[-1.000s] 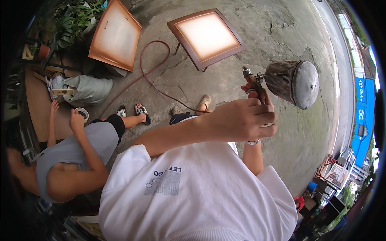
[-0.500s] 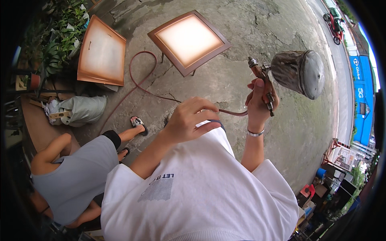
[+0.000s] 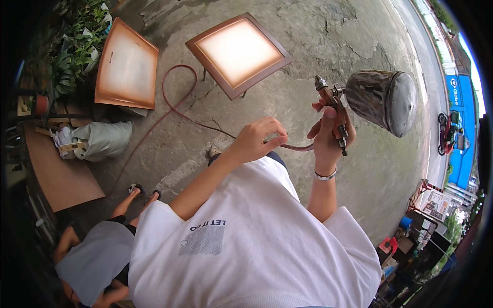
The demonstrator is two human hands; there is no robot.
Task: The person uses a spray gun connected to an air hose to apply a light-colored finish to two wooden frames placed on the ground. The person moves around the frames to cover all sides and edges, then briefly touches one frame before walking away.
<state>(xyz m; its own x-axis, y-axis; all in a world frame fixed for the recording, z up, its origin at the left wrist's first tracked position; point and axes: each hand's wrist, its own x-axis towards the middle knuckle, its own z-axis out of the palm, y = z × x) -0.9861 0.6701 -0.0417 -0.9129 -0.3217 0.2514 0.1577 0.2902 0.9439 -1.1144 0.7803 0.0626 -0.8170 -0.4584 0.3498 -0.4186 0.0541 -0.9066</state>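
Note:
My right hand (image 3: 328, 134) grips a spray gun (image 3: 334, 115) with a worn, paint-stained metal cup (image 3: 380, 100) that extends to its right. A reddish-brown hose (image 3: 298, 148) runs from below that hand to my left hand (image 3: 259, 138). The left fingers are curled at the hose in front of my shirt; the palm side is hidden. Ahead of me, a square panel (image 3: 241, 51), pale in the middle with a brown border, rests on a stand with thin legs. A second panel (image 3: 128, 66) with browned edges and a small handle leans to its left, apart from both hands.
The hose loops over the cracked concrete floor (image 3: 205, 149). Left are plants (image 3: 77, 46), a stuffed pale sack (image 3: 105, 138) and a brown board (image 3: 67, 177). A person in a grey top (image 3: 97, 262) is at lower left. A red motorcycle (image 3: 448, 134) is on the road at right.
My left hand has shifted a little right and its fingers have curled more. The spray gun has barely moved. The person in grey has moved nearer the lower left; the motorcycle has travelled down the road.

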